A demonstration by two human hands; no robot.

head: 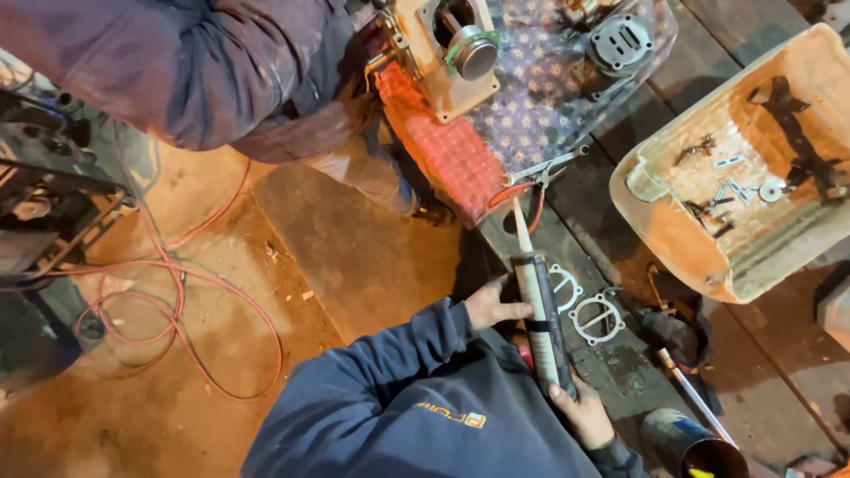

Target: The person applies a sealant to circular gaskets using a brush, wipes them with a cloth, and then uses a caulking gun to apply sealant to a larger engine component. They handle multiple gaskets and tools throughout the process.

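**Sealant Cartridge Held Over Workbench**

A sealant cartridge [542, 314], grey with a dark band and a long pale nozzle, is held in both hands above the plank workbench [611, 372]. All positions below are given relative to this cartridge.

The left hand [496, 305] is closed around the upper barrel, just below the nozzle base, with the thumb laid across the tube. The right hand [580, 412] is closed around the rear end of the barrel. The nozzle tip is directed away from the person, toward a pair of pliers [544, 168] lying beyond it.

Two flat white gaskets [584, 305] lie on the planks just beside the cartridge, on its right. Well beyond the gaskets, further right, a worn plastic tub [660, 235] is seen, with loose bolts and small metal parts in it. Beyond the nozzle, a patterned cloth [522, 115] carries a compressor cylinder block [447, 49] and a round valve plate [620, 40]. To the far left, a red hose [177, 310] is coiled on the floor. Another person's sleeve [186, 71] is visible beside the block.
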